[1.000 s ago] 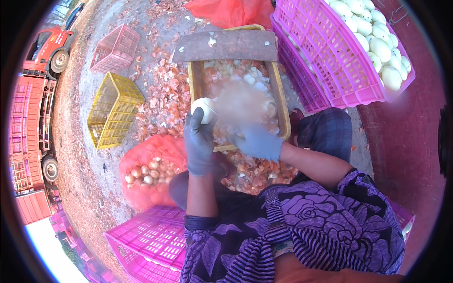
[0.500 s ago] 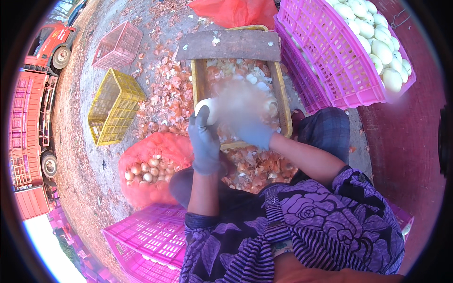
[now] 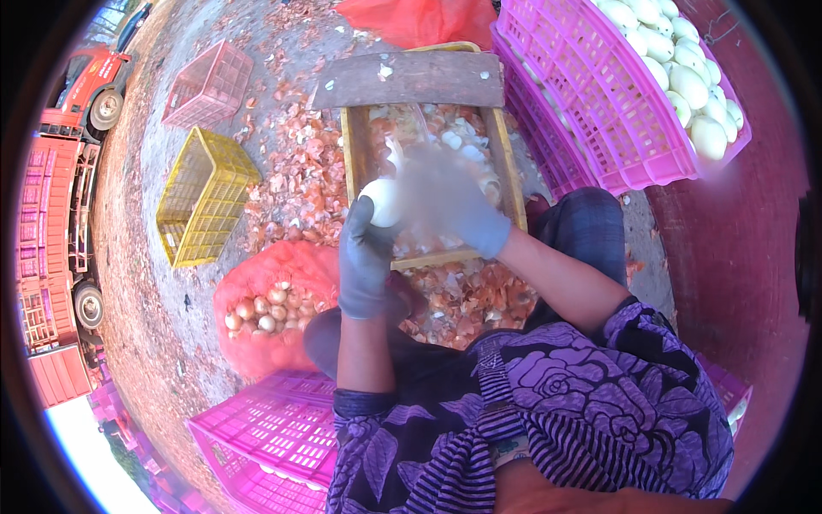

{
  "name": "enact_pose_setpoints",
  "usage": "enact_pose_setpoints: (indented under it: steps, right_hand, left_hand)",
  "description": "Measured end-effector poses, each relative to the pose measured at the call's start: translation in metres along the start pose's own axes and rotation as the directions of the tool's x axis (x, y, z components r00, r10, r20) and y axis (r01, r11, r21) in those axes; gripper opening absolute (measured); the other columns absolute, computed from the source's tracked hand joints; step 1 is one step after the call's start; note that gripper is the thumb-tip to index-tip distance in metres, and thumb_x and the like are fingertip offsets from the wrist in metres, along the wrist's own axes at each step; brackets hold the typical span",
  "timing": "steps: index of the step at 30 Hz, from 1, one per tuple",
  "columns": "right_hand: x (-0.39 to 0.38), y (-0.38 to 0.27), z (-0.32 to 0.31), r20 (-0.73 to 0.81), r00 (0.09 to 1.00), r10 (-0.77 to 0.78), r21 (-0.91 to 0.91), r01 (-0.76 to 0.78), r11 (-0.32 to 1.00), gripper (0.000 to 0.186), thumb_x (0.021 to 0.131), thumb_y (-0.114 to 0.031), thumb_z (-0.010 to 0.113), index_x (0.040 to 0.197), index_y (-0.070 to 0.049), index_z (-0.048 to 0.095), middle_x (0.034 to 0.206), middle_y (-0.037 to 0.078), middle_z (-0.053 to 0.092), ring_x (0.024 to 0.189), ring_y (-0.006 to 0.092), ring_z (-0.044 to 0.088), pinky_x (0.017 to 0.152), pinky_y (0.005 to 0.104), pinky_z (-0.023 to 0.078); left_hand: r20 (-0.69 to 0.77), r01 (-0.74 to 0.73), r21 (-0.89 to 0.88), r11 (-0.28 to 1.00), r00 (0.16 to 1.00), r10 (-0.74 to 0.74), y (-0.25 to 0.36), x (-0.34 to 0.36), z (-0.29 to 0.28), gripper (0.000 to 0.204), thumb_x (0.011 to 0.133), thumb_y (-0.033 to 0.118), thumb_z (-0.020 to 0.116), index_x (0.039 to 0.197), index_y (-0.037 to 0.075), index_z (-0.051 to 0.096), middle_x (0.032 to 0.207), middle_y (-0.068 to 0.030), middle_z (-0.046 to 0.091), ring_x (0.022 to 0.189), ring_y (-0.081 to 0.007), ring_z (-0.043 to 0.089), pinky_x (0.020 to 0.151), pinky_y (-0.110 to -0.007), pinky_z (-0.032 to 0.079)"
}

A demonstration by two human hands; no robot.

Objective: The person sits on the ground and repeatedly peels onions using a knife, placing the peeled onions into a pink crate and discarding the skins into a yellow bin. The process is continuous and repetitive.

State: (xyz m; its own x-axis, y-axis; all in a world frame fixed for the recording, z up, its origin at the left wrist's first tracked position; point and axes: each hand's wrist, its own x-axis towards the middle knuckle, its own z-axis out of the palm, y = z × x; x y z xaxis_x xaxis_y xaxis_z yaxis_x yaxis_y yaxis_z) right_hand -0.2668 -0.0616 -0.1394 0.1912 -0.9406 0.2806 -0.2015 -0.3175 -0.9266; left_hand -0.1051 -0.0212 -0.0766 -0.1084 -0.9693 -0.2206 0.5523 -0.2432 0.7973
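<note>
My left hand [image 3: 366, 261], in a grey glove, is wrapped round a peeled white onion [image 3: 382, 203] over the near left side of a yellow crate [image 3: 349, 158]. My right hand [image 3: 476, 218], gloved too, is beside the onion on its right. A hazy smear covers its fingers, so what they hold is hidden. A pale strip [image 3: 396, 156], which looks like onion skin, shows just beyond the onion. Loose onion skins [image 3: 467, 146] lie in the crate, and a wooden board [image 3: 411, 79] spans its far end.
A red mesh bag of unpeeled onions [image 3: 272, 310] lies at my left. Pink crates heaped with peeled onions [image 3: 692, 84] stand at the right. A yellow crate [image 3: 205, 199], a pink crate [image 3: 208, 84] and scattered skins [image 3: 300, 176] are on the ground; a red truck [image 3: 56, 214] stands far left.
My right hand has moved slightly away from me, and the pale strip now shows beyond the onion. My left hand keeps its hold. The whole view has shifted slightly.
</note>
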Motion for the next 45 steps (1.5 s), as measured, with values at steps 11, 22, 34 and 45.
enact_pose_setpoints:
  steps: [11,22,34,45]
  right_hand:
    - [-0.013,0.005,0.007,-0.035,0.977,-0.208,-0.338,0.184,0.923,0.06,0.099,-0.021,0.06,0.152,-0.003,0.039,0.117,0.019,0.07,0.093,0.028,0.071,0.08,0.0396,0.056]
    - [-0.04,-0.01,0.006,0.189,0.974,0.127,-0.343,-0.056,0.938,0.072,0.093,-0.018,0.058,0.158,-0.007,0.029,0.115,0.03,0.066,0.097,0.0431,0.069,0.082,0.0498,0.055]
    - [-0.044,0.035,0.008,0.245,0.938,0.246,-0.274,-0.177,0.945,0.072,0.093,-0.013,0.054,0.16,-0.009,0.028,0.095,0.025,0.07,0.082,0.0333,0.07,0.074,0.0449,0.056]
    - [-0.039,0.02,0.015,0.244,0.965,0.099,-0.382,0.002,0.924,0.067,0.094,-0.013,0.053,0.158,-0.01,0.033,0.093,0.027,0.07,0.078,0.0367,0.07,0.07,0.0472,0.055]
  left_hand:
    - [-0.032,-0.02,-0.024,0.999,0.999,0.02,0.004,0.001,0.008,0.046,0.108,0.032,0.042,0.134,-0.003,0.053,0.126,-0.0147,0.062,0.119,-0.0273,0.06,0.106,-0.045,0.05]
    - [0.036,-0.271,0.568,0.777,0.951,0.306,-0.014,0.002,-0.007,0.039,0.107,0.025,0.044,0.133,-0.002,0.053,0.117,-0.0106,0.062,0.109,-0.018,0.062,0.093,-0.035,0.056]
    - [-0.213,-0.118,-0.089,0.989,0.972,0.097,0.017,-0.007,0.003,0.032,0.088,-0.003,0.071,0.117,-0.001,0.057,0.102,-0.0097,0.067,0.089,-0.0171,0.067,0.074,-0.028,0.057]
    - [-0.128,0.043,-0.338,0.94,0.988,-0.091,0.022,-0.008,0.015,0.035,0.091,0.011,0.074,0.119,-0.002,0.058,0.108,-0.0131,0.066,0.097,-0.0196,0.067,0.079,-0.033,0.057]
